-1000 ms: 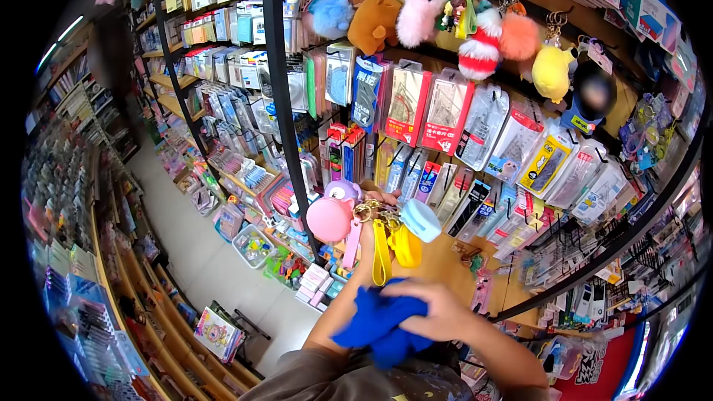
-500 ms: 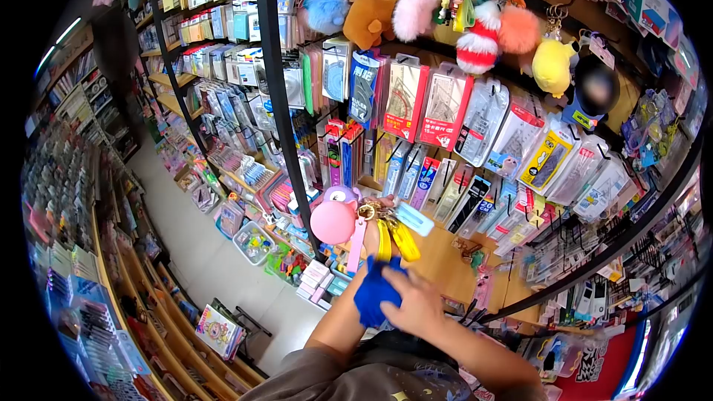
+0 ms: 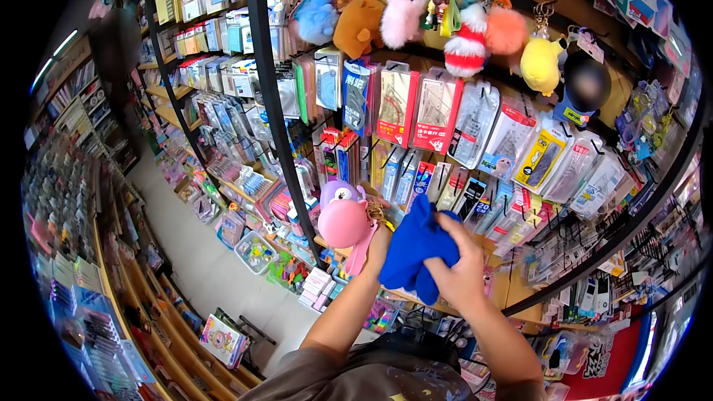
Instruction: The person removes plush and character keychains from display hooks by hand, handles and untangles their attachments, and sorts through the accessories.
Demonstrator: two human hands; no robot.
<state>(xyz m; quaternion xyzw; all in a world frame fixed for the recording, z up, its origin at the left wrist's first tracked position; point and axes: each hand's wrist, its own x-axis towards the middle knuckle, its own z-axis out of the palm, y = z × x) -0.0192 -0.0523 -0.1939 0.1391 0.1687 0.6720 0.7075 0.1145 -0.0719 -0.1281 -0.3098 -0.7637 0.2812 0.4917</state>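
My right hand [image 3: 462, 271] grips a bunched blue cloth [image 3: 412, 252], thumb in front and fingers bent over its right side. The cloth hangs in front of part of my left hand [image 3: 380, 243], whose fingers are largely covered. From my left hand hang keychains: a round pink and purple charm [image 3: 344, 221] with one large eye, and a pink strap [image 3: 360, 254]. Gold-coloured rings [image 3: 377, 213] show above the hand. Whether the cloth touches the keychains behind it cannot be made out.
Plush keychains, among them a yellow one [image 3: 541, 65] and a brown one [image 3: 359, 26], hang on hooks above. Packaged rulers [image 3: 437, 113] and stationery fill the rack behind my hands. A black upright post [image 3: 276, 119] stands to the left, above a clear bin [image 3: 255, 251].
The blue cloth has moved from my left wrist up and to the right, opening out in my right hand. It now covers where the yellow keychains showed. The pink and purple charm has turned.
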